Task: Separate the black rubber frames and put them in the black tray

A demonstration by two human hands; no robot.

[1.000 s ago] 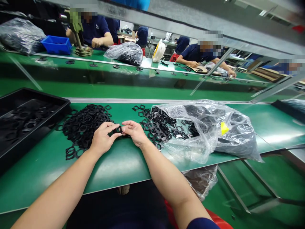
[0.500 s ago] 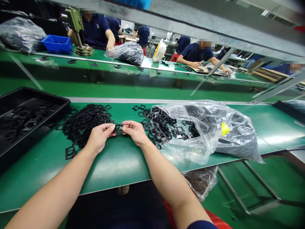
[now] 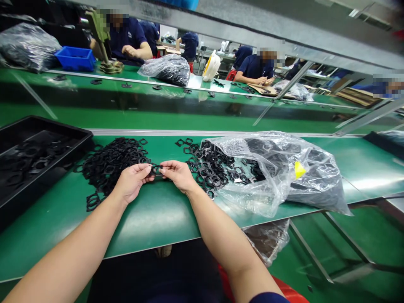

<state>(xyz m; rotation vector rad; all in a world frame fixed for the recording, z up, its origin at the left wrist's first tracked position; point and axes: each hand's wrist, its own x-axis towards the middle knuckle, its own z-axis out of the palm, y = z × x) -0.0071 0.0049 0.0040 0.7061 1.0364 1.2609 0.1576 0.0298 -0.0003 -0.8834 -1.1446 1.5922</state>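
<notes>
Between my two hands is a small black plastic ring plate point(image 3: 155, 170), a flat frame with a round hole. My left hand point(image 3: 134, 179) pinches its left side between thumb and fingers. On its right side, my right hand point(image 3: 177, 173) grips it the same way. The plate is held just above the green table. Left of my hands lies a heap of like black ring plates point(image 3: 110, 162). Another loose group of black plates point(image 3: 214, 168) spreads to the right, at the mouth of a clear plastic bag point(image 3: 303, 185) full of dark parts.
At the far left stands a black tray point(image 3: 85, 136) holding several dark parts. A conveyor belt point(image 3: 176, 111) beyond the table carries spaced black pieces. Across it are a blue bin point(image 3: 75, 58), a green hand press point(image 3: 102, 42), another filled bag point(image 3: 167, 69) and several co-workers.
My hands stay in nearly the same place, with the ring plate tipped slightly so its hole shows more. Across the belt, two co-workers have drawn their outstretched hands back toward themselves.
</notes>
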